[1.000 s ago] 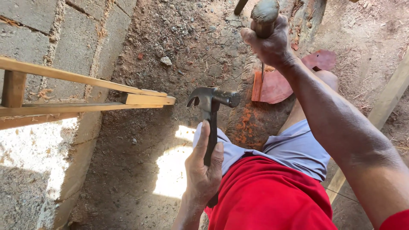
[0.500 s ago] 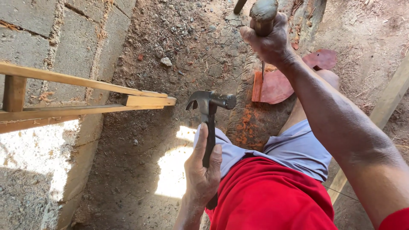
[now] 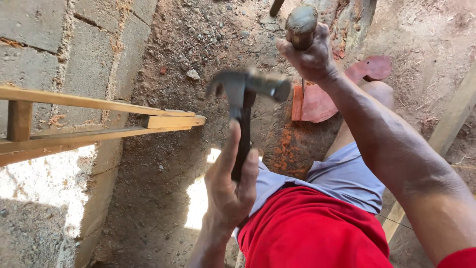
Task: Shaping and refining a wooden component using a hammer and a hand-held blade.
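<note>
Fingers round hammer, clear of frame

Dirt floor, loose stones scattered; reddish flat pieces, maybe broken tile, lying by sawdust-strewn ground.

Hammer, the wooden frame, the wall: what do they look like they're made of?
Hammer: dark metal claw head, dull finish; black handle, material unclear through blur. Wooden frame: raw sawn timber, pale and unpainted. Wall: grey concrete blocks, rough and gritty, with visible mortar joints.
</note>
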